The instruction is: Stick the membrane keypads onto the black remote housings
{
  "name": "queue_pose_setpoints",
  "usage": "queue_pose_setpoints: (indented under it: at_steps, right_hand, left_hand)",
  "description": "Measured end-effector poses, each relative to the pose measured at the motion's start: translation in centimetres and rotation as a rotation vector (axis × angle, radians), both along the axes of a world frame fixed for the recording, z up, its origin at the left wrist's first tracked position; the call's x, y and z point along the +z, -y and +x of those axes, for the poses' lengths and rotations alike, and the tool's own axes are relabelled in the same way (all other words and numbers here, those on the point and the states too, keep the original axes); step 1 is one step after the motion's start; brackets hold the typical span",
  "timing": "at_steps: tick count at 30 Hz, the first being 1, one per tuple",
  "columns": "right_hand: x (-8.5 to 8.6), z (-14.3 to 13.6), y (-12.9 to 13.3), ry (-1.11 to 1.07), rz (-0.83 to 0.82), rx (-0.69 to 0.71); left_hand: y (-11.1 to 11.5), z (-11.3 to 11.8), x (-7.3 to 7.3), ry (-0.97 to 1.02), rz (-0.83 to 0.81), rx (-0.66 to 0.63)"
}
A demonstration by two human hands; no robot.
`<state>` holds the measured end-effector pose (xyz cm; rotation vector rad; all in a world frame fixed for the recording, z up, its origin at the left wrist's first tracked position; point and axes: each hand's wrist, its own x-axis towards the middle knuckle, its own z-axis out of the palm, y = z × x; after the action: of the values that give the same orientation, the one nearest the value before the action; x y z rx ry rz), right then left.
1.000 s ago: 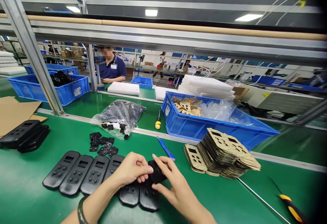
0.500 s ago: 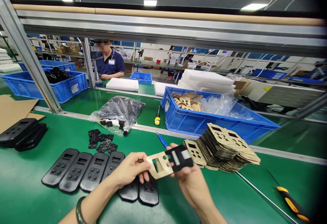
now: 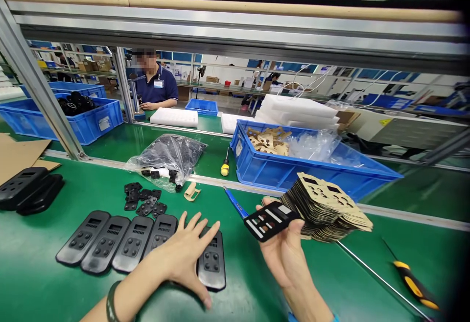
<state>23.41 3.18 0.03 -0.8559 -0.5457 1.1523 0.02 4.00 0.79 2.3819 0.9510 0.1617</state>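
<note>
My left hand [image 3: 185, 253] is spread over the row of black plastic housings [image 3: 212, 263], fingers apart and holding nothing; it hides part of the row. In my right hand [image 3: 282, 253] is a flat black pad [image 3: 270, 220] with white strips and small cutouts, gripped between thumb and fingers. Beyond the left hand, a curled tan paper piece [image 3: 191, 192] lies near the metal strip. Small black button pads [image 3: 147, 204] are scattered behind the housings. Right of the held pad stands a fanned stack of tan cut-out sheets [image 3: 323, 204].
A blue knife [image 3: 235, 202] and yellow screwdriver [image 3: 225, 166] lie mid-table, beside a blue bin [image 3: 293, 170]. A clear bag [image 3: 171, 158] sits left. Another screwdriver [image 3: 414, 283] and a metal rod [image 3: 378, 278] are at right. A person [image 3: 156, 87] sits across.
The tan backing has left the black pad and lies curled beyond the housings. My left hand has let go and opened over the row. My right hand still holds the pad, now turned.
</note>
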Motion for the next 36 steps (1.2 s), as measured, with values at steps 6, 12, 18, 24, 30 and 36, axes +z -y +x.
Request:
queue_pose_setpoints:
  at_steps: [6,12,18,24,30,36]
  right_hand:
    - [-0.7,-2.4,1.8,-0.171,-0.124,0.337]
    - [-0.3,-3.4,2.9,-0.259,-0.025,0.495]
    - [-0.5,-3.4,3.0,-0.179,-0.016,0.457]
    - [-0.5,-3.6,3.2,-0.160,-0.035,0.486]
    - [0.3,-3.2,2.9,-0.210,-0.055,0.453]
    - [0.9,-3.0,2.9,-0.030,-0.117,0.409]
  left_hand:
    - [1.3,0.6,-0.4,0.136,0.084,0.028]
    - [2.5,1.1,-1.1,0.688,-0.318,0.156]
    - [2.9,3.0,-2.5,1.238,-0.829,0.379]
    - [3.2,3.6,-2.2,1.291,-0.908,0.526]
    - [3.3,3.5,-2.1,1.373,-1.060,0.490]
    - [3.1,3.7,-2.0,1.421,-1.227,0.604]
